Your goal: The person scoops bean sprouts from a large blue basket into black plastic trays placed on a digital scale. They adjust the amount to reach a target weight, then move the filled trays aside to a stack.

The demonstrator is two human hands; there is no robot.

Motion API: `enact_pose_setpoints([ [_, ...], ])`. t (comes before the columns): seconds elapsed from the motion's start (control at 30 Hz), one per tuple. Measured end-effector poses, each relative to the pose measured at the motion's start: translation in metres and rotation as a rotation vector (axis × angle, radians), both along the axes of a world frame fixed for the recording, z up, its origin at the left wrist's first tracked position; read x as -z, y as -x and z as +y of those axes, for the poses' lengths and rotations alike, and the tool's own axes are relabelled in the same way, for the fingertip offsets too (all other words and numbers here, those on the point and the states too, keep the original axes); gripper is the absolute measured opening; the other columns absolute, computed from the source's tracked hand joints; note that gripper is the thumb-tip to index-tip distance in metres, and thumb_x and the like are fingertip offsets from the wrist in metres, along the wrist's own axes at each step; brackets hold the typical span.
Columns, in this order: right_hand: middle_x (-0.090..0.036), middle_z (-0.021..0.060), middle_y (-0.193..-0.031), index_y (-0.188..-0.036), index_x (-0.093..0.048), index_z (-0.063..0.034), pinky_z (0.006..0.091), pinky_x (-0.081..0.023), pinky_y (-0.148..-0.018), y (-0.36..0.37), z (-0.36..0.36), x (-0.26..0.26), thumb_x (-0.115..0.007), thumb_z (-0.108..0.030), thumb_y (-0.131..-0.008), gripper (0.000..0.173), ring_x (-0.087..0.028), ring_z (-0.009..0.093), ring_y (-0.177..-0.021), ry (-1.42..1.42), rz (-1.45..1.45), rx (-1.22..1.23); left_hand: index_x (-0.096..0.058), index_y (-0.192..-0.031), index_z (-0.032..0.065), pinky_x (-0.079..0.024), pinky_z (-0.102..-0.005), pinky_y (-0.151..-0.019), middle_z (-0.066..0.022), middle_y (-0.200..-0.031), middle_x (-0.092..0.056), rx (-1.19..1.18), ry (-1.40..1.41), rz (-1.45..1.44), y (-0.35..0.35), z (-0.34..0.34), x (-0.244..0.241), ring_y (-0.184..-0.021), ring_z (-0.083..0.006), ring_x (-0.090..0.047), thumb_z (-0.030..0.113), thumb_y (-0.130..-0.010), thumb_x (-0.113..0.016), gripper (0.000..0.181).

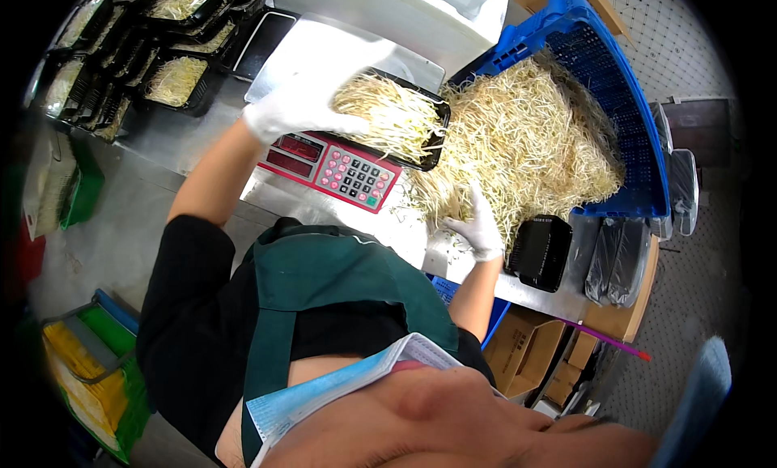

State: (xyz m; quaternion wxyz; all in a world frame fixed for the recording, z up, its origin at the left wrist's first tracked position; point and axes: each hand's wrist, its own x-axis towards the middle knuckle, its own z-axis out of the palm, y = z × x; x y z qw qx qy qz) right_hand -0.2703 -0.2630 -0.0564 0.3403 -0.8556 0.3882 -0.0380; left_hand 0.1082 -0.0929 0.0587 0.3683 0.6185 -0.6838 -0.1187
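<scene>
In a white glove, my left hand spans the left end of a black plastic tray of bean sprouts. Its thumb lies over the sprouts and its fingers blur into glare, so I cannot tell whether it grips the tray. The tray sits over a red-and-white digital scale with a keypad. My right hand, also gloved, is at the near edge of a large heap of sprouts, thumb and fingers apart, with nothing seen in it. The heap spills from a tipped blue plastic crate.
Stacked sprout-filled trays stand at the far left. A white foam box rises behind the scale. Right of my right hand are an unfilled black tray and plastic-wrapped tray stacks. Cardboard boxes sit below the steel table.
</scene>
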Motion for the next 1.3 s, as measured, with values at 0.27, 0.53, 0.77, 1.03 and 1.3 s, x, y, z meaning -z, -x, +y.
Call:
enact_pose_setpoints([
  [0.27, -0.048, 0.0189, -0.138, -0.135, -0.045, 0.006, 0.0353, -0.034, -0.108, -0.085, 0.037, -0.095, -0.044, -0.007, -0.098, 0.039, -0.047, 0.024, -0.127, -0.04, -0.745, 0.086, -0.027, -0.146, 0.0009, -0.022, -0.0392, -0.114, -0.0209, -0.147, -0.034, -0.268, 0.106, 0.074, -0.034, 0.019, 0.021, -0.138, -0.0309, -0.032, 0.036, -0.087, -0.061, 0.077],
  [0.53, -0.047, 0.0113, -0.139, -0.137, -0.046, -0.0084, 0.0531, -0.029, -0.106, -0.177, 0.029, -0.08, -0.047, -0.04, -0.095, 0.053, -0.042, 0.027, -0.13, 0.885, 0.041, -0.321, -0.037, -0.141, 0.0052, -0.026, -0.0518, -0.106, -0.0161, -0.134, -0.047, -0.043, -0.034, -0.46, 0.029, -0.034, 0.022, -0.124, -0.0341, -0.043, 0.058, -0.072, -0.067, 0.092],
  [0.77, -0.056, 0.0187, -0.128, -0.131, -0.052, -0.0044, 0.0401, -0.041, -0.1, -0.157, 0.006, -0.123, -0.063, -0.028, -0.088, 0.05, -0.052, 0.031, -0.12, 0.507, -0.302, -0.384, -0.034, -0.145, 0.0073, -0.026, -0.0478, -0.107, -0.0151, -0.128, -0.05, 0.003, 0.031, -0.434, 0.018, -0.04, 0.045, -0.122, -0.0334, -0.043, 0.057, -0.072, -0.069, 0.095],
  [1.03, -0.022, 0.0195, -0.154, -0.147, -0.024, 0.0025, 0.0375, -0.021, -0.115, -0.142, 0.027, -0.076, -0.06, -0.024, -0.09, 0.072, -0.026, 0.028, -0.141, -0.078, -0.833, 0.116, -0.023, -0.15, 0.0112, -0.025, -0.0499, -0.108, -0.0131, -0.147, -0.037, -0.079, 0.043, -0.089, 0.028, -0.018, 0.022, -0.132, -0.035, -0.037, 0.062, -0.076, -0.064, 0.098],
  [1.3, -0.045, 0.0335, -0.13, -0.131, -0.039, 0.0103, 0.0463, -0.033, -0.106, -0.207, 0.046, -0.064, -0.051, -0.029, -0.092, 0.057, -0.047, 0.044, -0.12, 0.478, -0.332, -0.303, -0.04, -0.142, 0.0154, -0.03, -0.0482, -0.104, -0.0108, -0.132, -0.05, -0.202, -0.087, -0.431, 0.043, -0.028, 0.036, -0.119, -0.0302, -0.047, 0.044, -0.073, -0.067, 0.079],
])
